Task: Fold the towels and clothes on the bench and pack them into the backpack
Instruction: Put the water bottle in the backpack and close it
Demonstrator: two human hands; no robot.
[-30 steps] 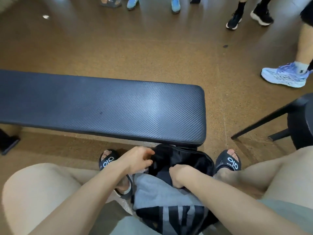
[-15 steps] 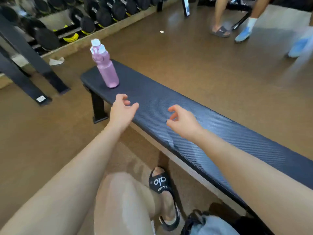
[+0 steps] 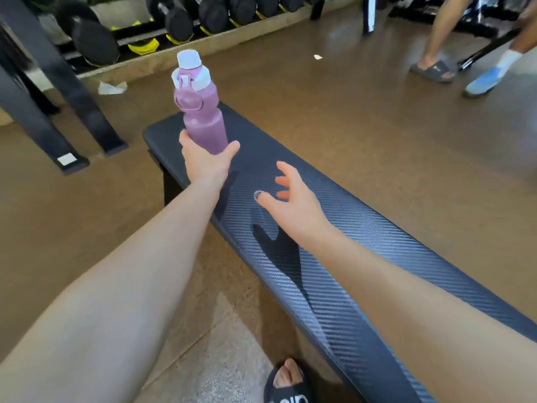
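Ribbed black bench [image 3: 363, 228], left hand [image 3: 205, 164] gripping smooth pink bottle [image 3: 200, 112]

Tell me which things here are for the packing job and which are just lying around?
For the job:
- bench, where the things to pack sit
- purple bottle, gripped by the left hand
- right hand, open above the bench

Just lying around:
- dumbbells on the rack
- scrap of paper on the floor
- other people's feet

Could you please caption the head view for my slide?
Left hand grips pink water bottle above gym bench; right hand open.
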